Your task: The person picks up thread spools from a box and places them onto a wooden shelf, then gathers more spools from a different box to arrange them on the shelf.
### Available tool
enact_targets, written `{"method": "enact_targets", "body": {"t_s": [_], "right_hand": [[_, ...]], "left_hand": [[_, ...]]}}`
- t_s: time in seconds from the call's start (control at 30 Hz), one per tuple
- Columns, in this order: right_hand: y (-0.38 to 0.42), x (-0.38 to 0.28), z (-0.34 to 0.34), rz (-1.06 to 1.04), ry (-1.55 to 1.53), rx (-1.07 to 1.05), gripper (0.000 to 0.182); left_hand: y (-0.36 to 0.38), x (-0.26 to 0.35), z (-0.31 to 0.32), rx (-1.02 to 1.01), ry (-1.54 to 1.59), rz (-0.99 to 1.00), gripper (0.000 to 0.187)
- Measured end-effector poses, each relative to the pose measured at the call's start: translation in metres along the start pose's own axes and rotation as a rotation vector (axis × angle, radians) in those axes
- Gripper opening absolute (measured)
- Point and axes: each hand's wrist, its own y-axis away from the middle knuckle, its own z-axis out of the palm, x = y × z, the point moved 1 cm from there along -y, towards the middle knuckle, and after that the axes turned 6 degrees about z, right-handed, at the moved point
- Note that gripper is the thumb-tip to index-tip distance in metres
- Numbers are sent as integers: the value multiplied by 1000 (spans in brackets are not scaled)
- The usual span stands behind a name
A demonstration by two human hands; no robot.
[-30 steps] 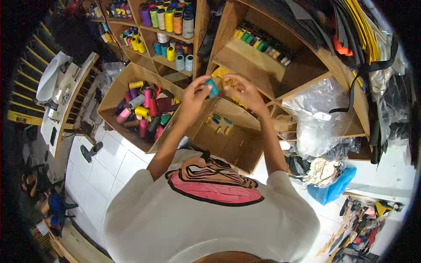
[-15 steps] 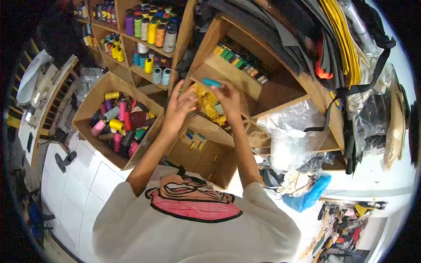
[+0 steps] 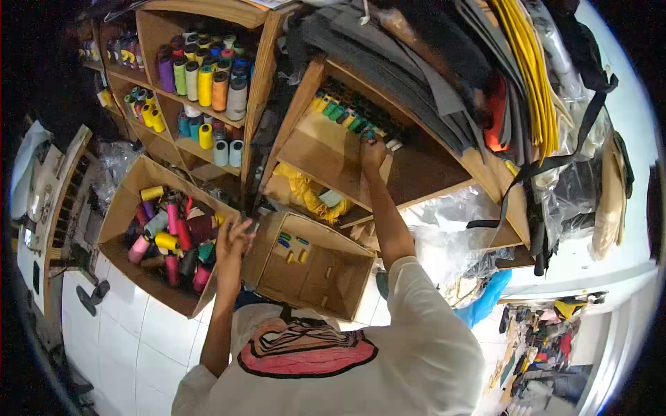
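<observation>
My right hand [image 3: 374, 155] reaches into the upper shelf compartment, its fingers closed on a teal thread spool [image 3: 368, 134]. That spool meets the front of the rows of small thread spools [image 3: 341, 113], which are green, yellow, dark and white. My left hand [image 3: 234, 241] hovers with fingers spread between two cardboard boxes, holding nothing. Below and between my arms stands the open cardboard box [image 3: 340, 267] with several small blue, green and yellow spools on its bottom. Yellow fabric [image 3: 305, 194] lies in the lower compartment.
On the left, a cardboard box [image 3: 114, 229] is full of large pink, yellow and dark thread cones. More cones [image 3: 205, 84] stand on the wooden shelves behind it. Dark folded fabric [image 3: 388, 62] overhangs the compartment. Clear plastic bags [image 3: 444, 218] hang at the right.
My right hand has carried the teal spool up and forward to the rows in the compartment. My left hand has moved down and left. The view has shifted.
</observation>
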Motion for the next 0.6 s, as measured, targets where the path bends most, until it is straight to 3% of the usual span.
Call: {"method": "enact_targets", "body": {"t_s": [0.07,0.13,0.23,0.3,0.37,0.47,0.5,0.57,0.6], "right_hand": [[13,-14,4,10,-18,-13,14],[6,-7,6,47,-375,-130,15],[13,-9,17,259,-1547,-372,24],[5,8,17,145,-719,-89,21],[-15,31,21,135,-605,-35,20],[-24,53,16,278,-1486,-316,21],[-8,46,9,159,-1054,-261,19],[35,2,-12,-55,-184,-146,34],[49,-16,-14,-57,-9,-126,32]], "left_hand": [[9,-4,1,14,0,-16,59],[11,-13,2,-6,25,-7,62],[8,-23,3,-37,-9,-53,63],[4,-28,2,-79,2,-42,61],[-3,-25,4,-113,10,-22,59],[-8,-13,11,-106,-6,-27,59],[-8,-15,8,-140,-2,15,52],[-10,-21,10,-144,-7,-12,51],[-10,-19,9,-139,-17,-21,50]]}}
